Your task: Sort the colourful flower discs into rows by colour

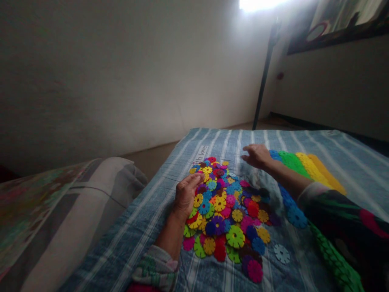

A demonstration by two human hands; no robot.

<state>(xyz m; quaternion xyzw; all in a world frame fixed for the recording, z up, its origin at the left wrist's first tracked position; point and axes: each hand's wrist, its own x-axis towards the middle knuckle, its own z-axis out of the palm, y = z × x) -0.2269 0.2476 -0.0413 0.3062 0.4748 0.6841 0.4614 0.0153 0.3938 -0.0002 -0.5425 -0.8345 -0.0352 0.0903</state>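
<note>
A heap of notched plastic flower discs (pixel 219 202) in many colours lies on a striped blue cloth. My left hand (pixel 186 194) is at the heap's left edge, its fingers closed together over the discs. Whether a disc is between those fingertips is not clear. Beyond the heap, to its right, my right hand (pixel 256 155) hovers above the cloth with fingers bent and a gap between them. Nothing shows in it. Under and beside my right forearm are rows of discs sorted by colour: blue (pixel 294 215), green (pixel 294 164) and yellow (pixel 317 170).
The striped cloth (pixel 164 227) covers the surface. A pale blue disc (pixel 282 253) lies apart, right of the heap. Another green row (pixel 337 257) runs below my right sleeve. A lamp stand (pixel 263 81) rises behind. Folded bedding (pixel 100 202) lies at left.
</note>
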